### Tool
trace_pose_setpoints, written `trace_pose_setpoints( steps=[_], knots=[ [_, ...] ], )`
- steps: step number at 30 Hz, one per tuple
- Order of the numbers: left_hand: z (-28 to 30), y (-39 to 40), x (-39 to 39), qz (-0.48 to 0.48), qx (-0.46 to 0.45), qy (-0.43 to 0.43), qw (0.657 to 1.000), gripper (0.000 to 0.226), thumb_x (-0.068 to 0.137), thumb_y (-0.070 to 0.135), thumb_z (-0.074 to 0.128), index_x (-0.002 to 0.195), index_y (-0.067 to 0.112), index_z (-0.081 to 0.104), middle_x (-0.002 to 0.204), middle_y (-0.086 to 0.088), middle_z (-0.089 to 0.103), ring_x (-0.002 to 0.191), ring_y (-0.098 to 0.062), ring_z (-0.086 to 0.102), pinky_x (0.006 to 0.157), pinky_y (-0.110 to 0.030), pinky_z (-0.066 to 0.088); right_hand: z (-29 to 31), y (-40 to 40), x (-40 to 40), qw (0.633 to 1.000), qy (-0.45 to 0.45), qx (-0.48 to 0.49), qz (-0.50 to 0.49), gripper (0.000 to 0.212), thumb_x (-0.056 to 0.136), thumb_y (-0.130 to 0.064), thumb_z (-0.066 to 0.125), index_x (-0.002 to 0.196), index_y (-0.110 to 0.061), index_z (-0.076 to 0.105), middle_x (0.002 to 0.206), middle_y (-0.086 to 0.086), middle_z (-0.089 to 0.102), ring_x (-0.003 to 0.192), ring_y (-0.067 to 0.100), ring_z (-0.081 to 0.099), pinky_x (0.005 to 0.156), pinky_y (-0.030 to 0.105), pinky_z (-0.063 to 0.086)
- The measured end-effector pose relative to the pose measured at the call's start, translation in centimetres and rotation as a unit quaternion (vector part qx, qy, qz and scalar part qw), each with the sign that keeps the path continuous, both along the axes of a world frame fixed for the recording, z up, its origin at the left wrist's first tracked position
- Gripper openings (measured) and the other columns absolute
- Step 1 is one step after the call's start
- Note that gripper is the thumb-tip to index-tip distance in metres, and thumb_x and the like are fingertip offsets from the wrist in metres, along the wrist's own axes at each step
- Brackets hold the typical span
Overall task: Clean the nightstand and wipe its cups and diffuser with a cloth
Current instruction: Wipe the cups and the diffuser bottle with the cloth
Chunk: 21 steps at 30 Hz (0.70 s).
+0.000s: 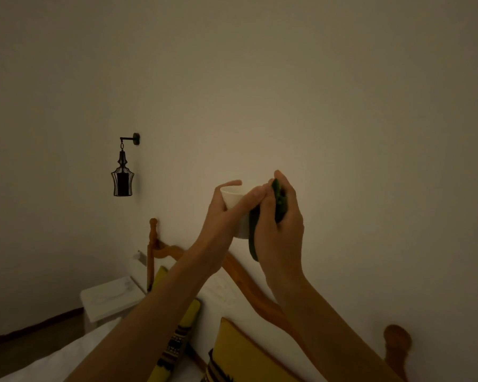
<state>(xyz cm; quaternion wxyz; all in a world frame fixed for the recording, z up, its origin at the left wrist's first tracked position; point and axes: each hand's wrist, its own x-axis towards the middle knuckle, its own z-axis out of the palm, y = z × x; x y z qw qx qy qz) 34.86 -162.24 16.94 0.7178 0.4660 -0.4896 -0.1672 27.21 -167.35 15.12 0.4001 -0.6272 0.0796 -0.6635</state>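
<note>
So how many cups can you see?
1. The white cup is held up in the left hand, while the right hand presses a green cloth against it. Others may be out of view.

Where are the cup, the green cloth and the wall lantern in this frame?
cup (233,198): head view, on its white side wall below the rim.
green cloth (279,202): head view, on the bunched fold between the fingers.
wall lantern (122,180): head view, on its dark cage body.
</note>
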Motion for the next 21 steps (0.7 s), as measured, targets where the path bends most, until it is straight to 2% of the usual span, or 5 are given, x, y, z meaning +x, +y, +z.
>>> trace_pose_setpoints(
  steps=[8,12,16,18,21],
  knots=[
    [1.3,0.5,1.6,-0.026,-0.013,-0.047,0.998,0.089,0.041,0.066,0.086,0.115,0.026,0.061,0.11,-0.005,0.07,0.104,-0.026,0.068,0.09,-0.046,0.058,2.5,-1.3,-0.1,0.978,0.052,0.129,0.152,0.024,0.094,-0.065,0.046,0.084,-0.062,0.068,0.088,-0.02,0.073,0.095,0.015,0.071,0.088,0.046,0.061],
    [2.6,-0.1,1.6,0.04,-0.013,-0.047,0.998,0.095,0.064,0.071,0.065,0.129,0.004,0.049,0.12,-0.022,0.06,0.109,-0.039,0.063,0.096,-0.053,0.054,1.8,-0.6,1.0,0.994,0.019,0.045,0.096,0.049,0.087,-0.073,0.041,0.131,-0.055,0.05,0.125,-0.022,0.062,0.116,0.001,0.06,0.094,0.024,0.055],
    [2.3,-0.7,1.7,0.084,-0.036,-0.125,0.988,0.07,0.072,0.074,0.059,0.103,0.012,0.062,0.094,-0.009,0.069,0.083,-0.02,0.07,0.076,-0.03,0.059,1.9,-0.9,1.7,0.999,-0.018,-0.027,0.037,0.052,0.096,-0.061,0.041,0.145,-0.044,0.043,0.115,-0.051,0.048,0.112,-0.027,0.046,0.084,0.0,0.042],
    [2.4,-0.5,1.9,0.063,-0.034,-0.114,0.991,0.057,0.068,0.068,0.068,0.101,0.021,0.066,0.09,0.0,0.073,0.085,-0.016,0.073,0.071,-0.026,0.058,1.9,-1.2,1.8,0.998,-0.033,-0.032,0.047,0.049,0.097,-0.06,0.041,0.144,-0.047,0.044,0.121,-0.05,0.05,0.119,-0.022,0.047,0.088,0.002,0.043],
    [2.6,0.0,2.5,0.023,-0.033,-0.083,0.996,0.091,0.038,0.072,0.084,0.112,0.025,0.062,0.098,0.004,0.074,0.096,-0.019,0.072,0.077,-0.032,0.06,2.6,-1.6,1.7,0.992,-0.03,0.021,0.124,0.046,0.093,-0.065,0.04,0.137,-0.054,0.048,0.132,-0.028,0.06,0.124,0.003,0.057,0.096,0.025,0.052]
  ],
)
